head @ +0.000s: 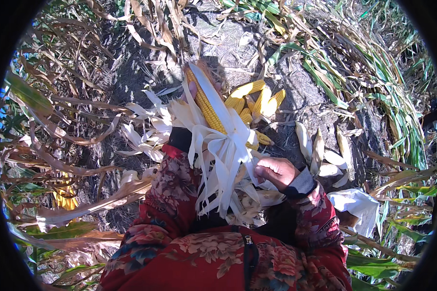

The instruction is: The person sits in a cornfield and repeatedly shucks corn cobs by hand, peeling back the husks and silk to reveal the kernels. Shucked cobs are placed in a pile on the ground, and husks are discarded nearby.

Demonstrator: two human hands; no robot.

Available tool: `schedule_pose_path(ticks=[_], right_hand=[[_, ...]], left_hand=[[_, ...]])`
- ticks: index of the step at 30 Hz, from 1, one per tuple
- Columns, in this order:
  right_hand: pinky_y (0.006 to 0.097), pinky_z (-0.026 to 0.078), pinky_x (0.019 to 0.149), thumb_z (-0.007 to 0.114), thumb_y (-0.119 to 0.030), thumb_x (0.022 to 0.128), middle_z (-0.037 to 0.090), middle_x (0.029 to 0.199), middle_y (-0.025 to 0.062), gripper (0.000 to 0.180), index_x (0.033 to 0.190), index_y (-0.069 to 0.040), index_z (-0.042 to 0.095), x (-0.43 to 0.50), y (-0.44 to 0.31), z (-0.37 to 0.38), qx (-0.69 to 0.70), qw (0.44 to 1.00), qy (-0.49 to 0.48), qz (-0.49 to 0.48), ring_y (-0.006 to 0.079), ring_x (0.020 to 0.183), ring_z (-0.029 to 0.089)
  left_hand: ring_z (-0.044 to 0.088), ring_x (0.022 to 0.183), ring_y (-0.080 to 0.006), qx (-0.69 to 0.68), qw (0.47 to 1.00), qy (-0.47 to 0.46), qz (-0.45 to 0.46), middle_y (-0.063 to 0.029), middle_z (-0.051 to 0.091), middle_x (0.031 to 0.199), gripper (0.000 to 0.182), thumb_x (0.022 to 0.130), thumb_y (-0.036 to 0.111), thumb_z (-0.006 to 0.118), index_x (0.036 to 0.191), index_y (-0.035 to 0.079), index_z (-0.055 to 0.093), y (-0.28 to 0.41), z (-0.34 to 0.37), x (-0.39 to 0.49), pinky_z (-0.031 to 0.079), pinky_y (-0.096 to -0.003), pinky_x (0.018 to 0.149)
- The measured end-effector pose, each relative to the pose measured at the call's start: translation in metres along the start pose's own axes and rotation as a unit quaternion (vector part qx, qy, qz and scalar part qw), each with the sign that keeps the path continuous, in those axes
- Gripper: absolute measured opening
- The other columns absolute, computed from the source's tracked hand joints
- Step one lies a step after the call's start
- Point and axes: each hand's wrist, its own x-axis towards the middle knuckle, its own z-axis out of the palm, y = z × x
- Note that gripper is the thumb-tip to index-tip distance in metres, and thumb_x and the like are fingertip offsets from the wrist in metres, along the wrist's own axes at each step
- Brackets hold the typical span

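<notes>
My left hand (192, 89), mostly hidden behind a partly husked ear of corn (210, 111), holds it near its silk end. Yellow kernels show along the ear, and one pale husk strip (213, 92) still lies over them. Peeled husk leaves (224, 156) fan out from the base and hang towards my lap. Beside these leaves, my right hand (276, 172) is closed with its fingers on the edge of a husk leaf. Just beyond the ear, several husked yellow cobs (262, 100) lie in a pile on the soil.
Several ears in pale husks (317, 152) lie on the ground to the right. Discarded husks (145, 142) are heaped at the left. Cut corn stalks (378, 80) form a long row at the right, and dry standing stalks (69, 98) crowd the left. More yellow cobs (65, 196) sit among the left leaves.
</notes>
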Motion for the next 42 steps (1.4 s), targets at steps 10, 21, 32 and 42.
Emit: schedule_pose_path(ticks=[10,21,32,42], right_hand=[[0.0367,0.046,0.088,0.073,-0.028,0.076,0.059,0.108,0.0182,0.056,0.12,-0.001,0.052,0.021,-0.012,-0.013,-0.254,0.928,0.269,-0.035,0.0323,0.104,0.057],[0.0366,0.051,0.076,0.071,-0.041,0.07,0.064,0.092,0.02,0.064,0.114,-0.002,0.045,0.038,-0.006,0.043,-0.233,0.925,0.238,0.18,0.0333,0.085,0.064],[0.0305,0.046,0.084,0.071,-0.015,0.074,0.061,0.102,0.008,0.052,0.12,-0.004,0.048,0.035,-0.013,0.038,0.044,0.994,0.104,0.01,0.017,0.092,0.059],[0.0388,0.051,0.073,0.077,-0.037,0.067,0.063,0.089,0.019,0.066,0.112,0.001,0.046,0.045,0.009,0.026,-0.126,0.953,0.267,0.073,0.0302,0.082,0.064]], left_hand=[[0.054,0.105,-0.0163,0.084,0.995,0.061,0.008,-0.0082,0.053,0.116,0.055,0.083,0.012,0.069,0.127,0.003,0.038,-0.041,0.056,-0.018,0.045,-0.0322,0.091],[0.06,0.063,-0.0116,0.172,0.979,0.105,-0.033,-0.0037,0.062,0.076,0.023,0.083,0.017,0.07,0.095,0.004,0.056,-0.042,0.062,-0.02,0.049,-0.0247,0.058],[0.059,0.068,-0.0182,0.001,0.992,-0.021,-0.128,-0.0059,0.058,0.076,0.025,0.082,0.022,0.065,0.096,0.005,0.054,-0.035,0.055,-0.023,0.048,-0.033,0.066],[0.057,0.093,-0.0108,0.089,0.994,0.044,-0.046,-0.0017,0.058,0.105,0.05,0.079,0.009,0.072,0.121,0.004,0.045,-0.056,0.066,-0.019,0.049,-0.0265,0.079]])
